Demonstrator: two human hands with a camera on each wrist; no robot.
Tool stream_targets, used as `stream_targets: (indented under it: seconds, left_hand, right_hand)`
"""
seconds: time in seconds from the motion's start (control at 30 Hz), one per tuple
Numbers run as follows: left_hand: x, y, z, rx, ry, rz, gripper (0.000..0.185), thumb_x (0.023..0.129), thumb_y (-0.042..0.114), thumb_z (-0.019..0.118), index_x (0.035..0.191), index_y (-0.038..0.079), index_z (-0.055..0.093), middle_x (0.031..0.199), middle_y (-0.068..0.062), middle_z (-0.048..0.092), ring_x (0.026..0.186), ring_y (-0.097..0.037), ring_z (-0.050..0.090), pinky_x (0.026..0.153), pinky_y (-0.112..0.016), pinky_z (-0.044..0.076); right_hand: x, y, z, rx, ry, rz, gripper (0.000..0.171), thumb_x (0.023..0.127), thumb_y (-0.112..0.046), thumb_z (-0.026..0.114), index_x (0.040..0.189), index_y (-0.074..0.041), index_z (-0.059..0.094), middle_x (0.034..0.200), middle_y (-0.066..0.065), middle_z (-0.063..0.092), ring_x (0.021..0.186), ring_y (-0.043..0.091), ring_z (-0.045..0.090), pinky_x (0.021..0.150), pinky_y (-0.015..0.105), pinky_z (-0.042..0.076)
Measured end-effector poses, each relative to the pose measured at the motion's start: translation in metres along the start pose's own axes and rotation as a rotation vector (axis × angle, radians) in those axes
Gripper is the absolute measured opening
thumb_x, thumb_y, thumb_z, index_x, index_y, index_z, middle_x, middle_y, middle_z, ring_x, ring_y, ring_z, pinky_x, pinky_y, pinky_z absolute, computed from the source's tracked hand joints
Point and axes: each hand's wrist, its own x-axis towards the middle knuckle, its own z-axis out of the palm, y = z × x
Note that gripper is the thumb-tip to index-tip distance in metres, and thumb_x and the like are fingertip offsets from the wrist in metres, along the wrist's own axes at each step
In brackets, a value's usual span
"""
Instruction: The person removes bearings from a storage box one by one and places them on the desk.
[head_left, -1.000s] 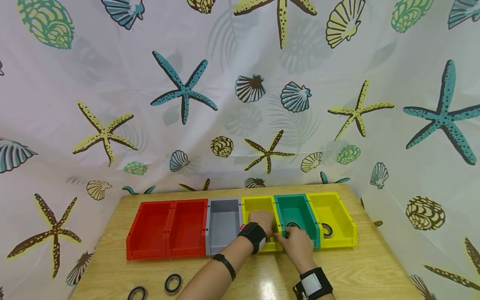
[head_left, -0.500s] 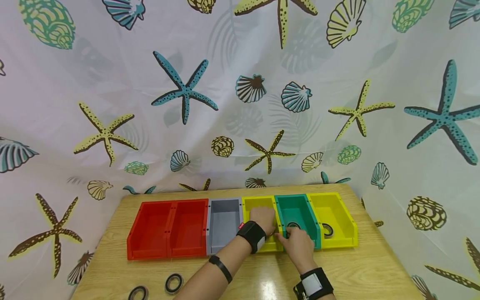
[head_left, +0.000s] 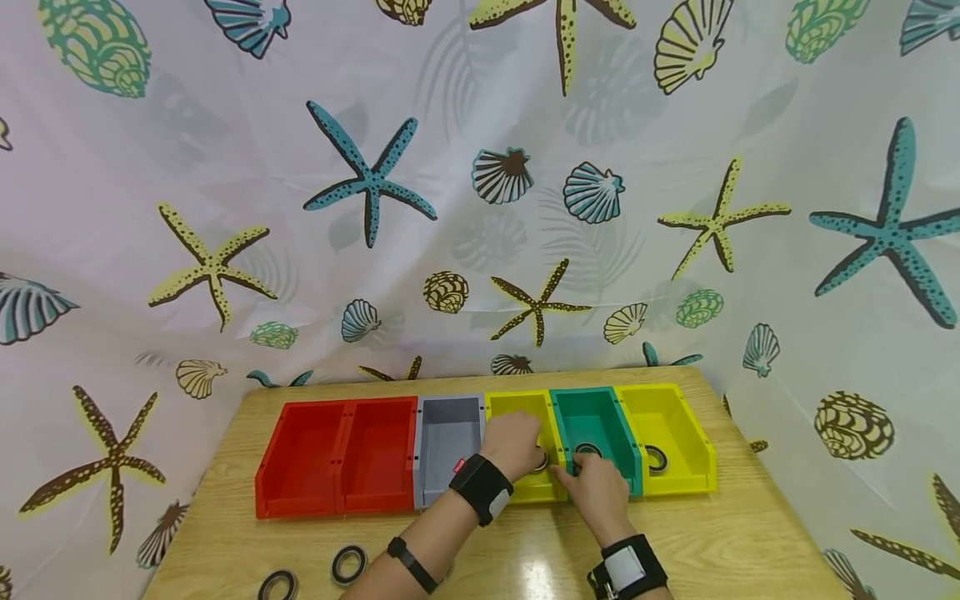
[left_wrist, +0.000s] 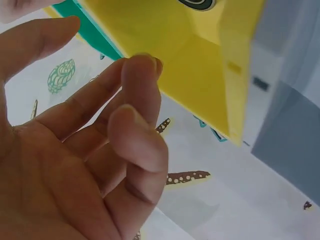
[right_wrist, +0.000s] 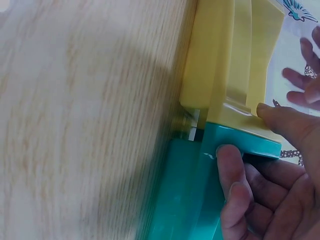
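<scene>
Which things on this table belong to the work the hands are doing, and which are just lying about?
In hand: left hand over the middle yellow bin and its ring; right hand gripping the green bin by its front wall.
Lying about: red bins, grey bin, end yellow bin, loose rings on the table.

Black wrist straps (head_left: 480,487), bare forearms

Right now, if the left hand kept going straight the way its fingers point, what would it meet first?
Probably the black ring lying in the middle yellow plastic bin; the left hand hovers just above that bin, though depth is unclear.
</scene>
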Motion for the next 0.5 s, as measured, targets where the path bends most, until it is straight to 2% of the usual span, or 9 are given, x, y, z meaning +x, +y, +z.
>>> stream_targets:
  seconds: [0.1, 0.2, 0.4, 0.5]
  left_hand:
    - [-0.009, -0.004, 0.0, -0.024, -0.006, -0.015, 0.036, 0.082, 0.028, 0.072, 0.06, 0.017, 0.046, 0.055, 0.004, 0.031, 0.043, -0.01, 0.03, 0.038, -0.025, 0.023]
    - [-0.016, -0.008, 0.002, -0.015, -0.007, -0.032, 0.026, 0.083, 0.03, 0.072, 0.069, 0.015, 0.056, 0.06, 0.003, 0.04, 0.045, -0.011, 0.036, 0.039, -0.027, 0.029]
    - [-0.033, -0.012, 0.005, -0.013, 0.058, -0.022, 0.019, 0.081, 0.032, 0.073, 0.078, 0.015, 0.066, 0.066, 0.002, 0.052, 0.05, -0.012, 0.047, 0.041, -0.028, 0.037]
    - [-0.042, -0.016, 0.004, -0.044, 0.064, -0.024, 0.018, 0.081, 0.031, 0.074, 0.084, 0.014, 0.069, 0.071, 0.002, 0.056, 0.053, -0.013, 0.05, 0.043, -0.028, 0.039]
  right_hand:
    - [0.0, 0.0, 0.0, -0.001, 0.003, 0.001, 0.052, 0.079, -0.042, 0.076, 0.111, -0.001, 0.071, 0.053, 0.0, 0.045, 0.045, 0.014, 0.04, 0.042, 0.029, 0.022]
    - [0.001, 0.0, 0.001, -0.006, 0.008, -0.002, 0.052, 0.079, -0.042, 0.076, 0.11, -0.001, 0.071, 0.055, 0.0, 0.049, 0.046, 0.014, 0.042, 0.041, 0.029, 0.024]
    - [0.0, 0.0, 0.002, -0.015, 0.01, -0.004, 0.051, 0.079, -0.041, 0.077, 0.11, -0.001, 0.071, 0.054, 0.001, 0.049, 0.045, 0.015, 0.043, 0.041, 0.029, 0.024]
    - [0.0, 0.001, 0.002, -0.013, 0.005, -0.008, 0.052, 0.079, -0.041, 0.076, 0.111, -0.001, 0.071, 0.054, 0.0, 0.048, 0.045, 0.015, 0.043, 0.041, 0.029, 0.024]
